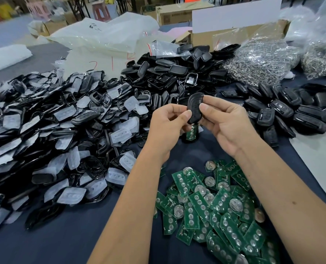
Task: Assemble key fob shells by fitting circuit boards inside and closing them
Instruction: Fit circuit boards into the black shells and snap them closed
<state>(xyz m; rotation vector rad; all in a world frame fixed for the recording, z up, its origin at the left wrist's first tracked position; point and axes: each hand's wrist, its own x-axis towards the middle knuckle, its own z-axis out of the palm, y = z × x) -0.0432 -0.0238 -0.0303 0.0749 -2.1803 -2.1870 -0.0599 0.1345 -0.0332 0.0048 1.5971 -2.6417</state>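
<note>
You hold a black key fob shell (194, 108) upright between both hands, just above the middle of the view. Your left hand (168, 126) pinches its lower left edge, thumb pressed on the front and the other fingers curled in behind. Your right hand (226, 122) grips its right side, thumb laid flat on the face and fingers wrapped around the back; both sets of fingers are drawn narrow, tight on the shell. Directly under it, at 6 o'clock from the shell, a green circuit board (192, 132) sits in a shell half on the dark table (66, 239); your hands partly hide it. Loose circuit boards (215, 208) are heaped at 5 o'clock, beside your right forearm. A pile of shell parts with translucent button pads (53, 134) spreads at 9 o'clock, black shell halves (169, 71) at 12, and dark fobs (284, 111) at 3.
</note>
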